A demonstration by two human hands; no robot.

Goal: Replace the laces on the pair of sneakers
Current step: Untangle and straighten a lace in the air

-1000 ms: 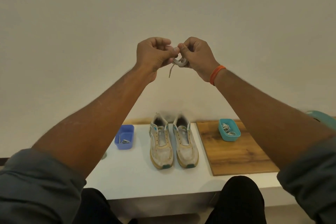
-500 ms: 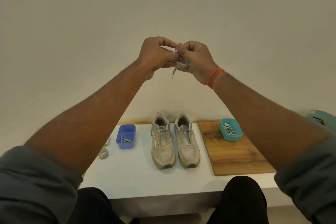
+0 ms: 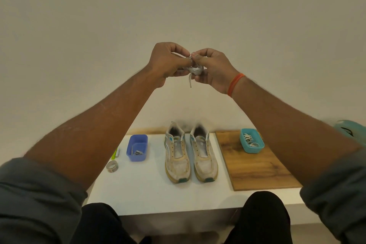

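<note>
Since 0.5 s ago: slightly more of bundle showing between hands, loose end dangling lower; tape roll (image 3: 112, 166) and green marker (image 3: 114, 154) more exposed by left forearm. Both hands raised in front of wall, well above tabletop (image 3: 142, 190). Left hand (image 3: 168, 64) and right hand (image 3: 212, 69) touching at fingertips, each grip curled and pinching coiled white lace (image 3: 195, 70); one lace end hanging down btwn them. Orange band (image 3: 235, 84) on right wrist. Below: pair of sneakers (image 3: 191, 154) side by side, mid-tabletop, eyelets w/o laces. Blue tub (image 3: 137, 147) left of sneakers, w/ small items inside. Teal tub (image 3: 252, 140) w/ laces on wooden board (image 3: 257, 168), right of sneakers.
</note>
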